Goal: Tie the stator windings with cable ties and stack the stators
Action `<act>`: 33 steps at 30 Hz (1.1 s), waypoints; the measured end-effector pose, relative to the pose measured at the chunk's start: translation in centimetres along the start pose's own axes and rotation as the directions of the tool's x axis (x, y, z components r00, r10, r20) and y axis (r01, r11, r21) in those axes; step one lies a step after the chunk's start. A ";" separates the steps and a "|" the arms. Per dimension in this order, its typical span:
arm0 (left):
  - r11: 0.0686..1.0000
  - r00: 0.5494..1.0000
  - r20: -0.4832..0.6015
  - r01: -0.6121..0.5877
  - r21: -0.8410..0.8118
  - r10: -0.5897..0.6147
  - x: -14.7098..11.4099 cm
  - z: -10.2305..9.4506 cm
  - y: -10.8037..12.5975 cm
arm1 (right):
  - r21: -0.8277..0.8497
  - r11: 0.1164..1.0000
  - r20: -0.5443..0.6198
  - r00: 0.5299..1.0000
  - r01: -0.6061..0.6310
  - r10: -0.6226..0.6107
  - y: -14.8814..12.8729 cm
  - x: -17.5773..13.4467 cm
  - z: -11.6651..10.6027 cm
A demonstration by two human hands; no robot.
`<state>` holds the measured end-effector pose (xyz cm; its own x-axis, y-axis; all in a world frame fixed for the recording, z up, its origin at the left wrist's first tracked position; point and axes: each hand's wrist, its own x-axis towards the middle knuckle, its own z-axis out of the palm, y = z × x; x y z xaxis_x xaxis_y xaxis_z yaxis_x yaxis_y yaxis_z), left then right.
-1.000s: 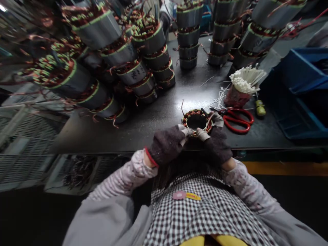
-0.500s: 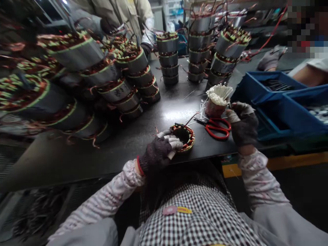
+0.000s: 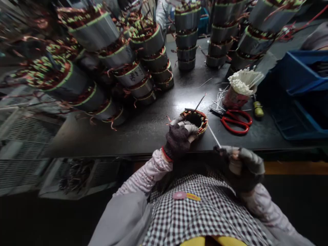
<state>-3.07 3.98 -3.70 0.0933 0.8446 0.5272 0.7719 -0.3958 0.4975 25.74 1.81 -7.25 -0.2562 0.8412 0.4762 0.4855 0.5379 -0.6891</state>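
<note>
Wound ring [image 3: 204,123] partly behind left hand's fingers [image 3: 190,127], blue bin [image 3: 298,77] cut off right, pale crate [image 3: 24,135] blurred

Light [image 3: 188,101] gleams on the dark tabletop [image 3: 143,131] above 1 yellow band [image 3: 294,168] and dark floor [image 3: 297,194].

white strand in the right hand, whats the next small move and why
Perhaps the right hand should line the white strand up with the copper-wound ring: the strand's far end appears close to its rim, and the left hand holds the ring.
</note>
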 end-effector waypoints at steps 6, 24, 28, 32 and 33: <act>0.995 0.993 -0.065 0.103 0.005 -0.103 -0.8 1.0 0.2 | 0.010 0.969 -0.063 0.968 0.245 -0.244 -3.4 0.3 1.3; 0.981 0.972 -0.178 0.171 0.092 -0.153 -0.9 1.6 0.6 | -0.008 0.973 -0.077 0.970 0.230 -0.230 -4.9 1.2 2.1; 0.981 0.973 -0.182 0.163 0.101 -0.143 -0.9 1.6 0.7 | 0.070 0.953 -0.085 0.954 0.295 -0.289 -5.0 -0.1 1.1; 0.975 0.976 -0.165 0.165 0.151 -0.140 -0.8 1.3 0.7 | -0.011 0.962 -0.074 0.960 0.272 -0.272 -5.5 1.4 2.1; 0.972 0.978 -0.156 0.164 0.166 -0.139 -0.7 1.1 0.8 | -0.025 0.959 -0.089 0.955 0.282 -0.283 -5.6 2.1 2.4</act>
<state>-1.80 3.49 -4.46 -0.1139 0.8247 0.5539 0.8701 -0.1863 0.4563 20.50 0.71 -3.66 -0.3079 0.6460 0.6985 0.4138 0.7520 -0.5130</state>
